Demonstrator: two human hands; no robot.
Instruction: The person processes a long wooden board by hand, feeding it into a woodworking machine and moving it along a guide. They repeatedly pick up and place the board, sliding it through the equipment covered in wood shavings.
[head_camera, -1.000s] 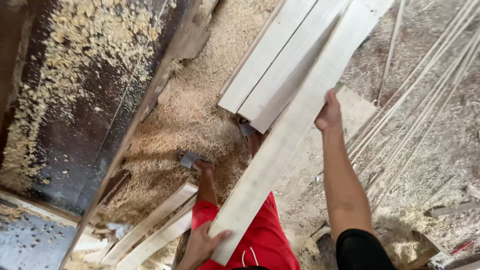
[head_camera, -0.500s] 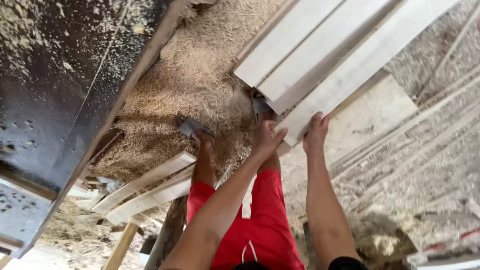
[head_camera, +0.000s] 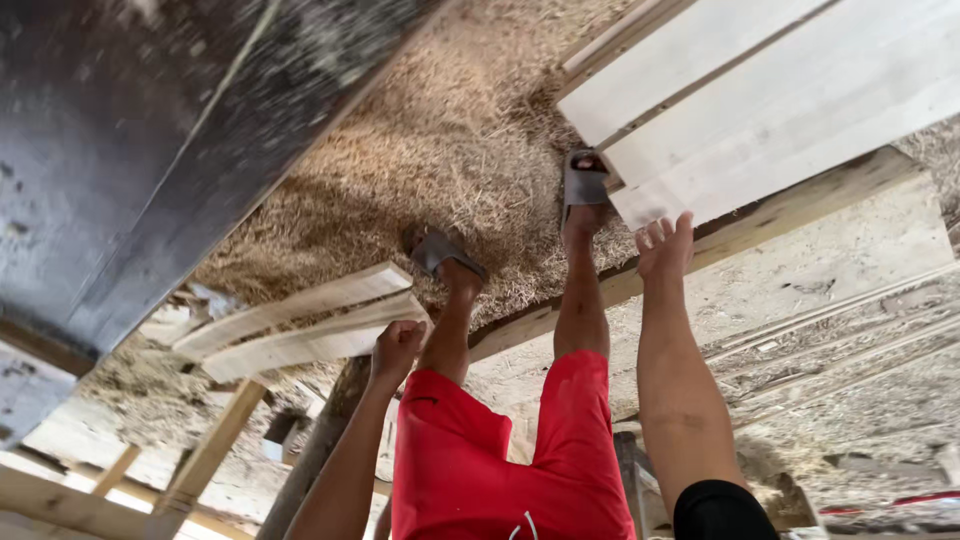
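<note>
Pale boards stacked on a timber bearer, right hand at their near end.

Right hand (head_camera: 665, 245), fingers spread, touches the end of the boards (head_camera: 780, 110) on the bearer (head_camera: 760, 225). Left hand (head_camera: 397, 345) clenched, empty, just beside two loose planks (head_camera: 300, 325). Sawdust floor (head_camera: 420, 170) around sandalled feet; dark machine panel (head_camera: 150, 150) bounds the left.

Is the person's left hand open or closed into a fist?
Closed: left hand shows curled fingers, beside pale boards. Whether it grips one, cannot tell.

Our stacked pale boards (head_camera: 780, 110) run off the frame at two o'clock; our right sandal (head_camera: 583, 180) tucks partly beneath them.
</note>
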